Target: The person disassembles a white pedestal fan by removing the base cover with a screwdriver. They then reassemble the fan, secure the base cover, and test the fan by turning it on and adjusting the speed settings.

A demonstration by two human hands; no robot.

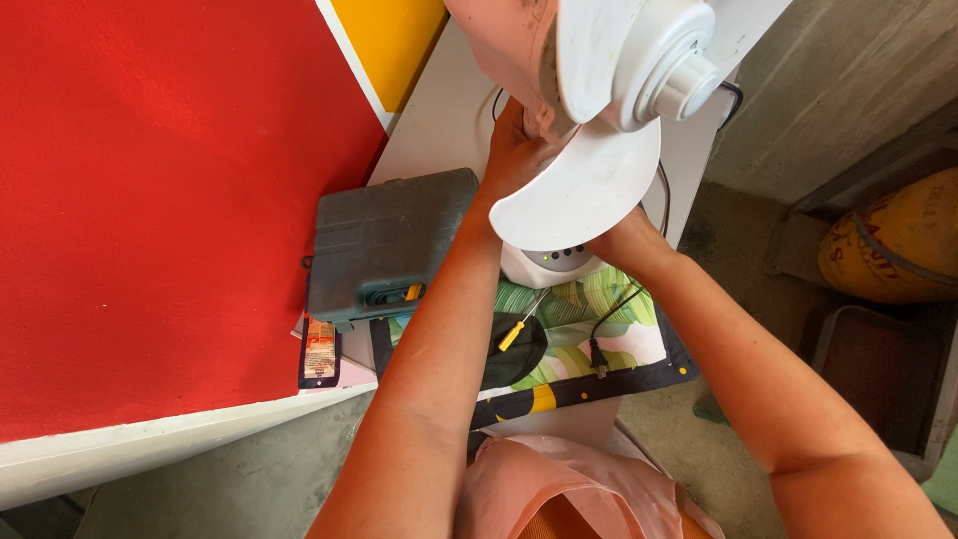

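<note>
- Fan [609, 90] stands on the white table [439, 110], head tilted toward the camera, guard off, blades bare; base [547, 266] sits at the edge of a leaf-print cloth [619, 329].
- Left hand [514, 150] reaches up behind the lower blade [589, 190]; the fingers seem to press the fan's neck, but whether they curl around it cannot be told — the blade covers them.
- Right hand is wholly hidden behind the same blade; only the wrist [629, 240] shows. Its grip cannot be told.
- Risk: the fan looks top-heavy, so a push at the neck could tip it off its base.
- Risk: the bare blade could flex or crack under a forearm, being thin plastic.
- Risk: the black cord [609, 319] lies loose over the cloth, plug end free — an elbow could snag it.
- Risk: the yellow-handled screwdriver [521, 325] lies near the table's front edge and could roll off.
- Grey case [384, 245] sits shut just left of the left forearm.
- Fan top is cut off by the frame; the hub's fastening is hard to make out.
</note>
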